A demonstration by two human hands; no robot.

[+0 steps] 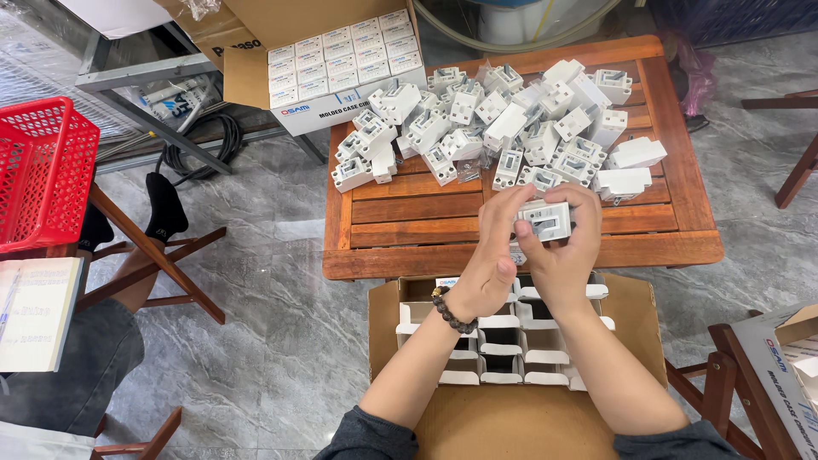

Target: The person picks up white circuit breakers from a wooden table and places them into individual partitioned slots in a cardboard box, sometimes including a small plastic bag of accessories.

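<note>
**Two hands hold one white circuit breaker**

Left hand (498, 243) and right hand (569, 243) both close around a white circuit breaker (545, 220), above the wooden worktop's (443, 226) near edge. More breakers (503, 128) lie heaped behind; an open carton (388, 319) of small boxes sits below.

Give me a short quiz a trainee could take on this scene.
1. True or false: both hands hold one white breaker unit.
2. Where does the pile of white breaker units lie? A) wooden slatted table B) red basket C) floor
3. What stands under the forearms?

Key: 1 true. 2 A. 3 an open cardboard box of small open white cartons.
</note>
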